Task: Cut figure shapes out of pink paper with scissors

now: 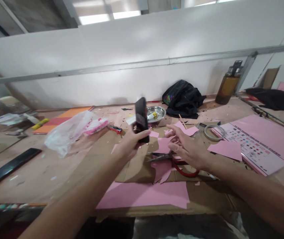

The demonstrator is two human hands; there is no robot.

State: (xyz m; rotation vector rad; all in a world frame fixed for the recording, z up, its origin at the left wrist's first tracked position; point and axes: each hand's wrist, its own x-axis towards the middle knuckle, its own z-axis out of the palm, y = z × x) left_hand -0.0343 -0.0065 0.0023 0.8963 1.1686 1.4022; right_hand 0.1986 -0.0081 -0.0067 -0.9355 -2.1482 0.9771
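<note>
My left hand point(129, 144) holds a black phone point(142, 119) upright above the table, its edge turned toward me. My right hand point(188, 147) hovers open just to the right, fingers spread, above red-handled scissors point(174, 161) that lie on pink paper scraps point(164, 146). A large pink sheet point(144, 196) lies on brown cardboard point(137, 166) near the front edge. Beyond the phone stands a small metal bowl point(156, 114) with a yellow item in it.
A clear plastic bag point(69, 131) with pink contents and an orange pad point(62, 119) lie at left, a black ruler point(7, 169) nearer. A tape ring point(215, 132), pink printed sheet point(256, 146), black bag point(183, 98) and brown bottle point(229, 84) sit right.
</note>
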